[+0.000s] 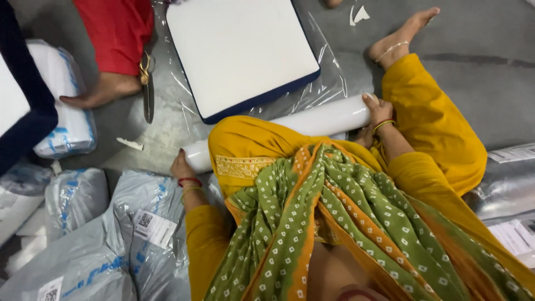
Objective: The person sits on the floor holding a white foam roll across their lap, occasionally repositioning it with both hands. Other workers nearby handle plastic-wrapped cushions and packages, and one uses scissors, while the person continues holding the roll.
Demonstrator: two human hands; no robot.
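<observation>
Rolling is what you are doing now, left hand (181, 165) and right hand (378, 109) each closing on an end of the white roll (312, 121) across your lap, beside the floor's clear plastic sheet (178, 117).

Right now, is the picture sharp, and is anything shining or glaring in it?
In the head view most of the scene is fairly sharp; the clear plastic sheet on the floor throws bright glints, the white cushion looks nearly washed out, and the green dotted scarf closest to the camera is soft and stretched. Both hands, left hand and right hand, show clearly on the white roll.
</observation>
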